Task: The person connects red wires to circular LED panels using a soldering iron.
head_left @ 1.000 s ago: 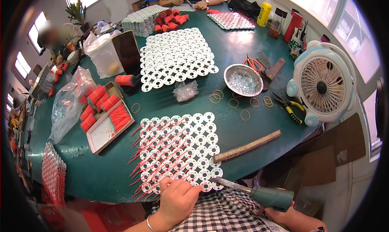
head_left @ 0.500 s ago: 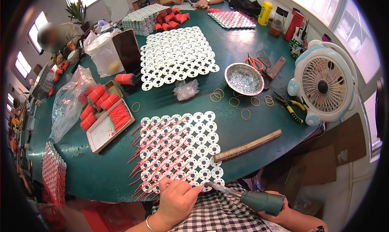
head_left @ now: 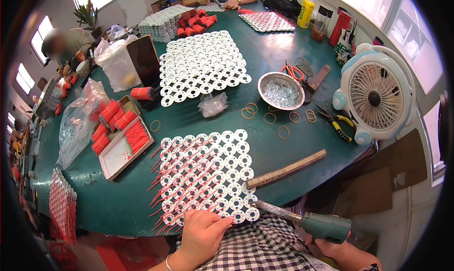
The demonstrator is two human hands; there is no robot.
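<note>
My left hand [head_left: 203, 233] lies on the front edge of a panel of round white circuit boards [head_left: 235, 175], thumb and forefinger pinched together. A thin bit of red wire shows at those fingertips; the other fingers are curled. My right hand [head_left: 333, 252] is wrapped round the handle of a green soldering gun [head_left: 326, 227], partly hidden by its body. The gun's metal tip points left, just right of the panel's front right corner, apart from my left fingers. Red wires [head_left: 189, 176] slant across the panel's left and middle columns; the right-hand columns have none.
A wooden strip [head_left: 286, 169] touches the panel's right edge. Beyond lie a metal bowl [head_left: 265, 99], rubber bands, pliers [head_left: 338, 124], a fan [head_left: 373, 98] and another white panel [head_left: 203, 65]. At left is a box [head_left: 118, 162] with red wire bundles. A person works across the table.
The soldering gun and my right hand have moved right, taking the tip off the panel's front row. My left hand stays at the front edge, and the whole view has shifted slightly.
</note>
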